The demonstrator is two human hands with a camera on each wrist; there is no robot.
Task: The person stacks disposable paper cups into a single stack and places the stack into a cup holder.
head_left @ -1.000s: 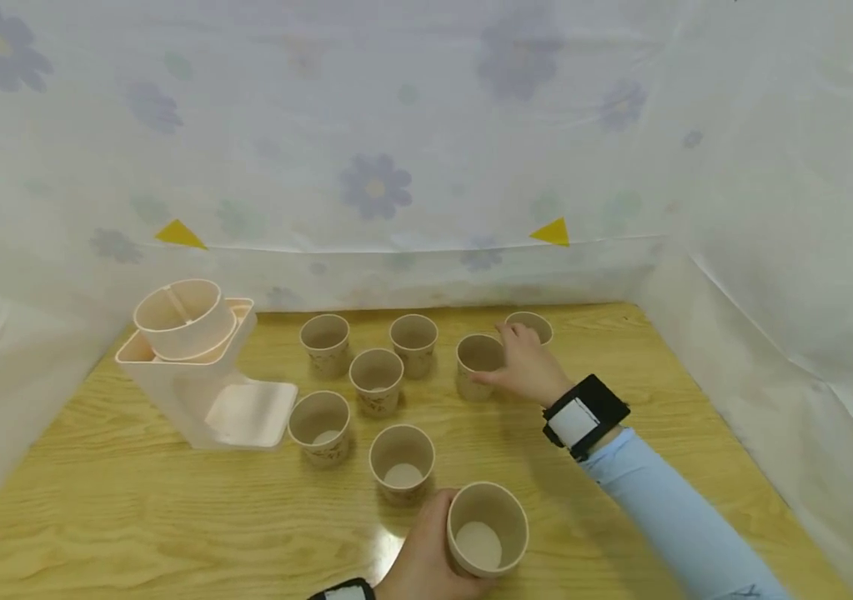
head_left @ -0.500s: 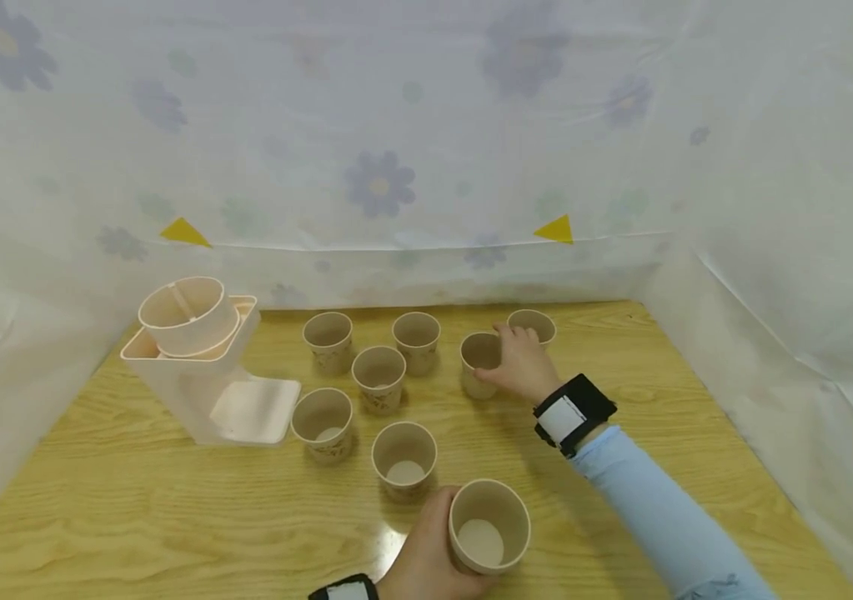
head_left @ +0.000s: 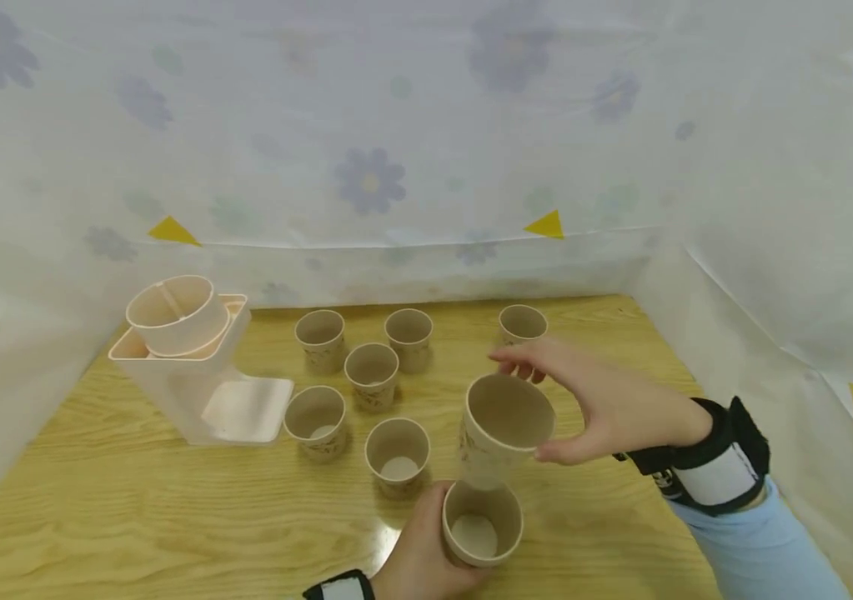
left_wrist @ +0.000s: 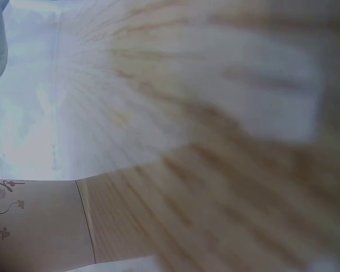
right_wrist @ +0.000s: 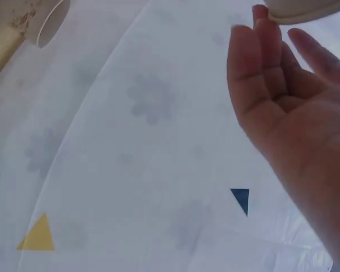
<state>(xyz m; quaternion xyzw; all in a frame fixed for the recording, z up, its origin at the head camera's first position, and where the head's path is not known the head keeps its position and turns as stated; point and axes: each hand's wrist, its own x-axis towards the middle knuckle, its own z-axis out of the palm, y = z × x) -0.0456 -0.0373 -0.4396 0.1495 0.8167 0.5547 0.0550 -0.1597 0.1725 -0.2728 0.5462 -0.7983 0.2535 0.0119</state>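
Observation:
In the head view, my left hand (head_left: 420, 550) grips a beige paper cup (head_left: 482, 546) from its left side at the table's front. My right hand (head_left: 606, 400) holds another beige cup (head_left: 510, 412) by its rim between thumb and fingers. This second cup is slightly tilted, its base just over the front cup's mouth; whether they touch, I cannot tell. The right wrist view has my curled fingers under a cup rim (right_wrist: 314, 10). A flower-printed cup (left_wrist: 37, 226) fills the lower left corner of the left wrist view; the left hand is out of sight there.
Several more cups, such as the near cup (head_left: 398, 458) and the back right cup (head_left: 522, 323), stand upright on the wooden table (head_left: 171, 517). A pale pink stand with a round top (head_left: 178, 400) is at the left. White flowered sheeting (head_left: 261, 167) surrounds the table.
My right hand has lifted the cup that stood beside the back right cup and brought it forward, over the cup in my left hand. The left hand has stayed nearly still.

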